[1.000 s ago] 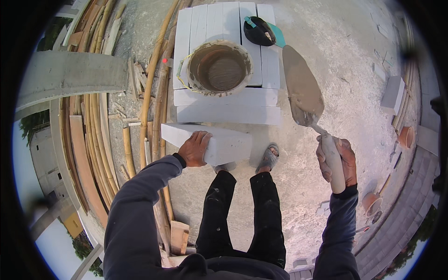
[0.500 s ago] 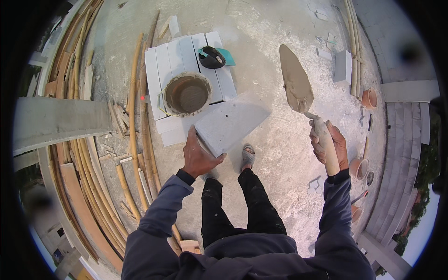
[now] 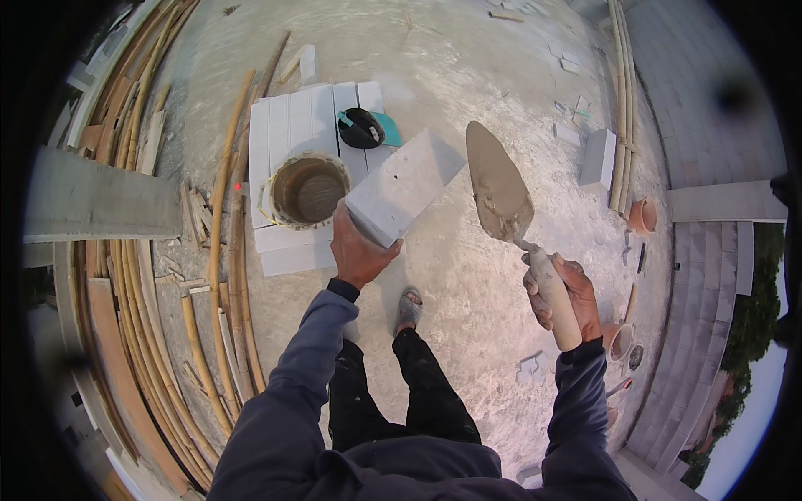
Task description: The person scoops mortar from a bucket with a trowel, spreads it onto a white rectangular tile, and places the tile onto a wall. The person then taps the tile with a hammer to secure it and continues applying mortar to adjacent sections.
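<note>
My left hand (image 3: 361, 252) grips the near end of a pale grey lightweight block (image 3: 405, 185), thumb at its near corner and fingers along its left side. The block is held up off the floor, tilted away to the right. In my right hand (image 3: 576, 294) is a trowel (image 3: 499, 179), the fist wrapped round its thick handle. The trowel's leaf-shaped blade points up and left, coated with grey mortar, just right of the block. Left of the block, a bucket (image 3: 274, 190) with grey mortar inside stands on a stack of pale blocks (image 3: 292, 117).
A black and teal cap (image 3: 364, 129) lies on the block stack. Bamboo poles (image 3: 224, 184) and planks run along the left, beside a concrete column (image 3: 109, 196). To the right are a loose block (image 3: 597, 159), orange buckets (image 3: 642, 215) and a block wall (image 3: 697, 309).
The view has shifted, with most of the scene sliding left. My right hand and the trowel have come closer to the block, which is turned more upright in my left hand.
</note>
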### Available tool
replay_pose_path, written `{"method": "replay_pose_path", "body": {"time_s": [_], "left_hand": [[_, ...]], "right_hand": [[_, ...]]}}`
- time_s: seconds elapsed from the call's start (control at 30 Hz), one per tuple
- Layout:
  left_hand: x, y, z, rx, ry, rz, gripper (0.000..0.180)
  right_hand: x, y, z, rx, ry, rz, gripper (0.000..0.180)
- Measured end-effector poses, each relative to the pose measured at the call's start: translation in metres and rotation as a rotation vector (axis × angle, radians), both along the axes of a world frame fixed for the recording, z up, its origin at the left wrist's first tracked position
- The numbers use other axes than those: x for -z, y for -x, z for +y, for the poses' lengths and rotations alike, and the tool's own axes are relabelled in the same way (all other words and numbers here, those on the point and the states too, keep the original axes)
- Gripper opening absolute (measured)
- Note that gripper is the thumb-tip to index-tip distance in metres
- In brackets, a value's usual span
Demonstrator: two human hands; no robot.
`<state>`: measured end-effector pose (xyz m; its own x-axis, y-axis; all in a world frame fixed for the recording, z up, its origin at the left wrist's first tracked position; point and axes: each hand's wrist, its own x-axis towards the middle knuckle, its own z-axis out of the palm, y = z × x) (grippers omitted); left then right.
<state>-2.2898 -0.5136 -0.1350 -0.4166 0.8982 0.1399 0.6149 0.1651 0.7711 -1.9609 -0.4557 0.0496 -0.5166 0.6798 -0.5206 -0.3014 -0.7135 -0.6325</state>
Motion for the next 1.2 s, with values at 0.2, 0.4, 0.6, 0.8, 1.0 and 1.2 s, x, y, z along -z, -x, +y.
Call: {"method": "replay_pose_path", "body": {"time_s": [0.2,0.4,0.6,0.8,1.0,1.2], "left_hand": [[0.0,0.008,0.008,-0.018,0.051,0.082,0.12],[-0.015,0.002,0.022,-0.052,0.07,0.049,0.12],[-0.011,0.004,0.031,-0.076,0.031,0.012,0.12],[-0.002,0.012,0.036,-0.119,0.043,0.066,0.121],[-0.006,0.023,0.04,-0.16,0.055,0.015,0.123],[0.001,0.046,0.032,-0.152,0.064,-0.043,0.124]], "right_hand": [[0.012,0.029,0.01,-0.064,-0.001,-0.088,0.043],[0.058,0.084,0.036,-0.279,-0.908,-0.664,0.04],[0.183,0.14,0.025,0.02,-1.782,-1.106,0.052],[0.226,0.149,0.014,-0.076,-1.723,-1.221,0.058],[0.213,0.129,-0.009,-0.244,-1.785,-1.177,0.055],[0.217,0.097,-0.048,-0.37,-1.777,-1.194,0.054]]}}
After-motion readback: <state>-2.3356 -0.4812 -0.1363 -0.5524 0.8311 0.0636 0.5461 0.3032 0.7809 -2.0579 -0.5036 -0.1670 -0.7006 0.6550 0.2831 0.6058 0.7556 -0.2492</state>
